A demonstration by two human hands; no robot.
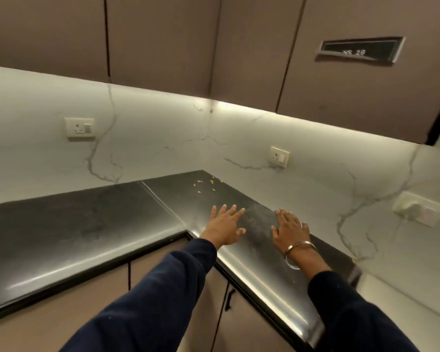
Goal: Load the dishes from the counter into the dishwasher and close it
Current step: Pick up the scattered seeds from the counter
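Both my hands lie flat, palms down, on the dark glossy L-shaped counter (pixel 87 224) near its inner corner. My left hand (pixel 225 226) has its fingers spread and straight. My right hand (pixel 290 231), with a metal bangle on the wrist, rests a little to the right, fingers straight too. Neither hand holds anything. No dishes and no dishwasher show in this view.
Small yellow crumbs (pixel 206 185) lie in the counter's far corner. Wall sockets (pixel 79 128) (pixel 279 156) sit on the marble backsplash; a plugged-in socket (pixel 418 210) is at the right. Upper cabinets (pixel 163 34) hang overhead, lower cabinet doors (pixel 226 313) stand below the counter.
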